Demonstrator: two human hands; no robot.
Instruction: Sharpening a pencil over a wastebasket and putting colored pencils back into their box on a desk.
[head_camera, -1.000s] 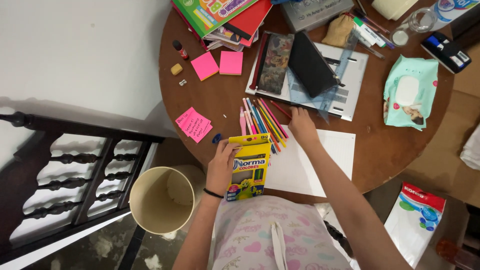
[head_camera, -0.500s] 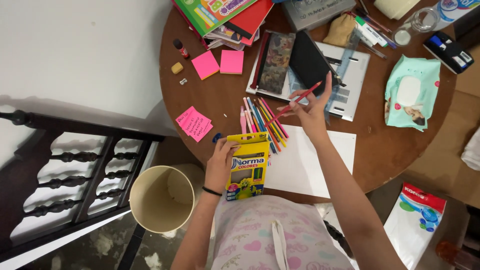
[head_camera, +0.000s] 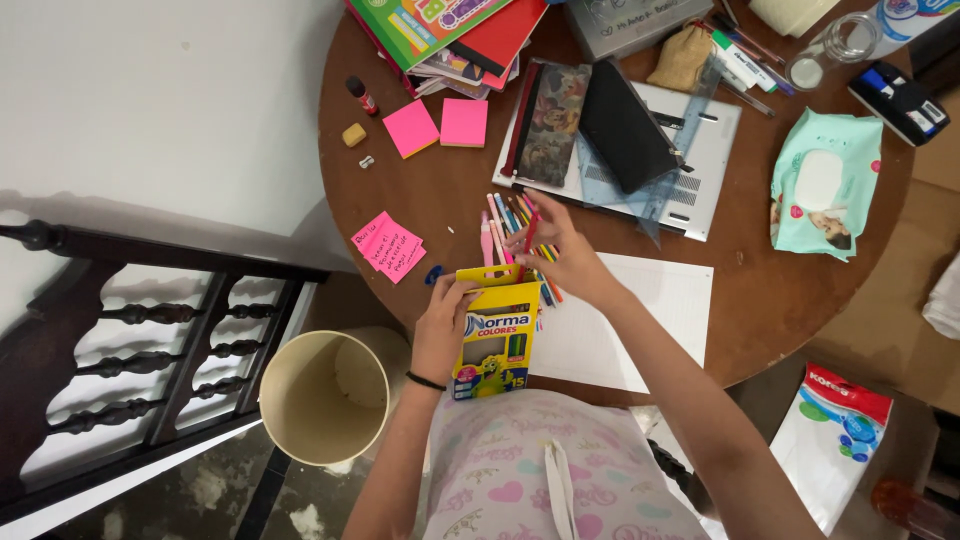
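Observation:
My left hand (head_camera: 446, 326) grips a yellow coloured-pencil box (head_camera: 494, 334) at the near edge of the round wooden table (head_camera: 440, 205), its top flap open. My right hand (head_camera: 560, 252) holds a red pencil (head_camera: 530, 232) upright, its lower end at the box's open mouth. Behind the hand a row of several loose coloured pencils (head_camera: 500, 222) lies on the table. A white sheet of paper (head_camera: 640, 320) lies to the right of the box.
Pink sticky notes (head_camera: 389, 247) and two pink pads (head_camera: 437, 128) lie left. Pencil cases (head_camera: 585, 125) and a clear ruler rest on a laptop (head_camera: 700, 150). A wipes pack (head_camera: 822, 185) is right, books (head_camera: 450, 35) far back. A cream bin (head_camera: 322, 398) stands below the table.
My right hand picked a red pencil from the row, lifted it over the laptop, then brought it back down to the box's open mouth. The left hand kept holding the box.

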